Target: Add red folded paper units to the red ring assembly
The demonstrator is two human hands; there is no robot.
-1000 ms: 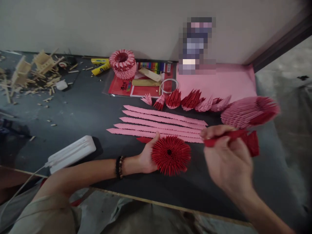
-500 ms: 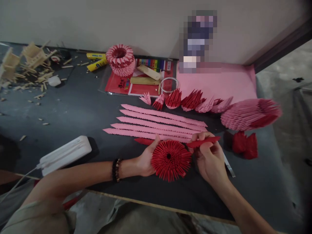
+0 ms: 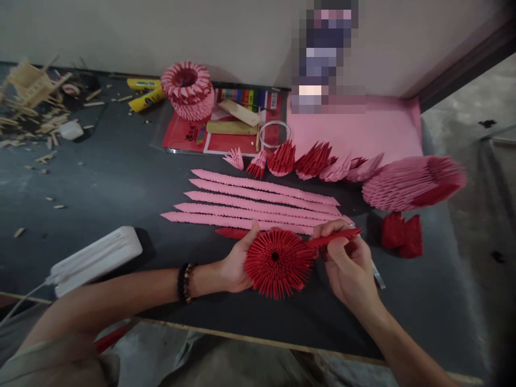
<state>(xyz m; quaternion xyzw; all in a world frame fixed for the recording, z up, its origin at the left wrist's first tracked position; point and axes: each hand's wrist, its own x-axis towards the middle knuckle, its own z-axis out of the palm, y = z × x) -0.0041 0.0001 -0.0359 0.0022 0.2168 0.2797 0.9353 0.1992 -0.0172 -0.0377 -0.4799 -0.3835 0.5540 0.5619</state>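
Left hand [image 3: 237, 263] curls round the left edge of a spiky red folded-paper disc [image 3: 278, 270], near the table [image 3: 226, 314] front; right hand [image 3: 355, 269] pinches a slim red folded-paper strip [image 3: 328, 238], thumb uppermost; disc just left of that hand, strip lying crosswise, inner tip at disc's upper-right rim, contact unclear from here

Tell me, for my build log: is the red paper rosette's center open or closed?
Open: a dark hole shows in the middle of the red paper rosette. How deep, cannot tell.
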